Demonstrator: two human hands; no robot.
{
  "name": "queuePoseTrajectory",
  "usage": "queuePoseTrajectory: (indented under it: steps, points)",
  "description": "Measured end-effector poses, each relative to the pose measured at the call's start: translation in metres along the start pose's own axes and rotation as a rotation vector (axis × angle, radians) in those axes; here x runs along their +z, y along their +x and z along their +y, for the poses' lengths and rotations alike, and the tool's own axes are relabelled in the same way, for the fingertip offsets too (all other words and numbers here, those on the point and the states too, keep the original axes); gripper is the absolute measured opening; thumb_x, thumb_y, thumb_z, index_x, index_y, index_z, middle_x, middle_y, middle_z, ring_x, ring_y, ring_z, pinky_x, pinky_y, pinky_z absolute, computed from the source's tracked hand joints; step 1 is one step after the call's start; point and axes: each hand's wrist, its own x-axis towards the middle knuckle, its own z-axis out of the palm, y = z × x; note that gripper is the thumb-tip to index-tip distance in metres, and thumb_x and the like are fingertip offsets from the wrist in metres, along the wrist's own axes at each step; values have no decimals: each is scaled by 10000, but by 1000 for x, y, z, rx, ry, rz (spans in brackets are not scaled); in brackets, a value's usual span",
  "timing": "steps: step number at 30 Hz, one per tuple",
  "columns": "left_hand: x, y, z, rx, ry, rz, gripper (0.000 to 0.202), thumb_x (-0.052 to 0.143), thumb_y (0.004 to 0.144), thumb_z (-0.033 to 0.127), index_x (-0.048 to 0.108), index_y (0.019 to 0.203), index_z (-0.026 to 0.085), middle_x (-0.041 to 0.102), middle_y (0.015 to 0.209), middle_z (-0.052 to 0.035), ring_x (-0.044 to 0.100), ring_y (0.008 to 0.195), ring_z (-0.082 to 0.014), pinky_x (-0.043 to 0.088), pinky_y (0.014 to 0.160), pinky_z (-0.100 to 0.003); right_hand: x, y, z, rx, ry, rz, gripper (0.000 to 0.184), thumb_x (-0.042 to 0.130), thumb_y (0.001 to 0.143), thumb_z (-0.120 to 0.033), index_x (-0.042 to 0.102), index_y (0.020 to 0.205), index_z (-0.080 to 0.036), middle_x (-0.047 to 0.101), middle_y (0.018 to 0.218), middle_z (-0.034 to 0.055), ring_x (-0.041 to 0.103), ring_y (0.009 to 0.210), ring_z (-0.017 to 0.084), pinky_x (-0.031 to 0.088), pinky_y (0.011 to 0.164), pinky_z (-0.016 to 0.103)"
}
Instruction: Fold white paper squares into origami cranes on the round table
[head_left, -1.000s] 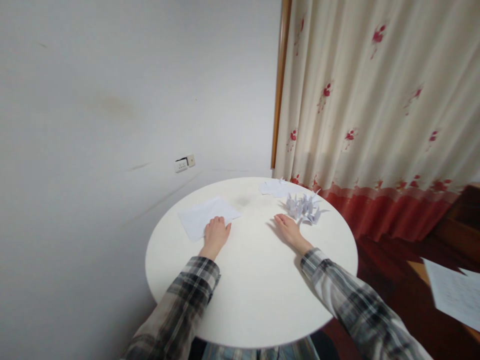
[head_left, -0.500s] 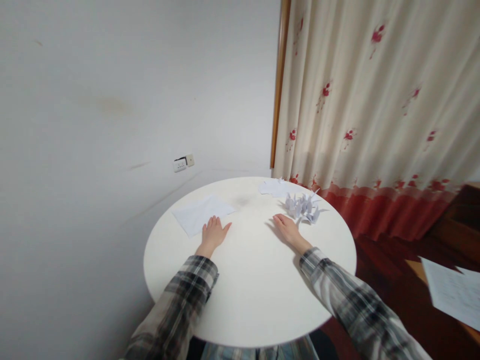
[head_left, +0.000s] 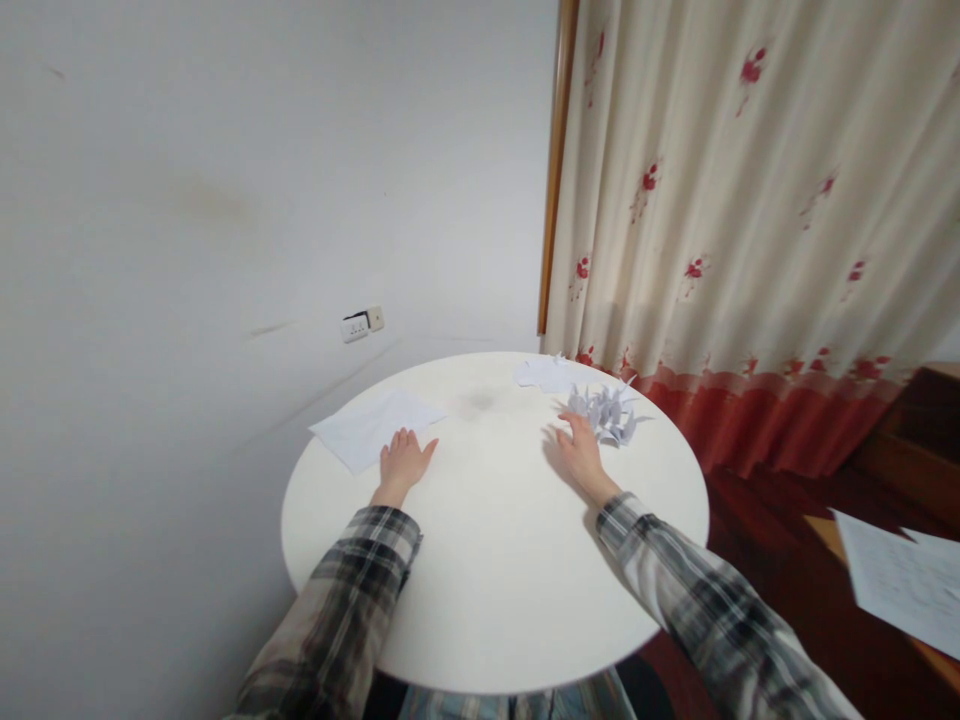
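My left hand (head_left: 403,464) lies flat with its fingers spread, the fingertips on the near right part of a white paper sheet (head_left: 358,430) at the table's left. My right hand (head_left: 581,452) is just left of a cluster of folded paper cranes (head_left: 609,412), thumb and fingers apart and nothing between them. Whether its fingertips touch the nearest crane I cannot tell. Both hands are over the round white table (head_left: 495,580).
More white paper (head_left: 544,375) lies at the table's far edge, with a small folded piece on it. A wall with a socket (head_left: 355,328) stands behind on the left, a curtain (head_left: 720,200) on the right. Written sheets (head_left: 896,575) rest on a wooden surface at lower right.
My left hand has moved left, and the paper sheet under its fingertips has shifted left with it. My right hand's fingers have spread and moved slightly toward the paper cranes.
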Motion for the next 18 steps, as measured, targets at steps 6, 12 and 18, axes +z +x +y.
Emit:
queuePoseTrajectory:
  steps: [6, 12, 18]
  points:
    - [2, 0, 0, 25, 9, 47, 619, 269, 864, 473, 404, 1293, 48, 336, 1394, -189, 277, 1304, -277, 267, 1026, -454, -13, 5, -12, -45, -122, 244, 357, 371, 792, -158, 486, 1130, -166, 399, 1280, 128, 331, 1207, 254, 280, 988, 522]
    - [0, -2, 0, 34, 26, 50, 612, 266, 870, 465, 410, 1280, 35, 353, 1381, -200, 291, 1294, -279, 270, 1018, -436, -6, 3, -4, 54, -279, 123, 343, 405, 794, -221, 523, 1097, -111, 369, 1320, 174, 288, 1240, 317, 260, 985, 539]
    - [-2, -4, 3, 53, 23, 94, 563, 303, 872, 431, 422, 1277, 59, 383, 1364, -188, 314, 1273, -299, 274, 1008, -433, 1, 1, -2, 104, -280, 26, 415, 430, 797, -257, 504, 1139, -34, 418, 1283, 232, 340, 1217, 338, 272, 974, 539]
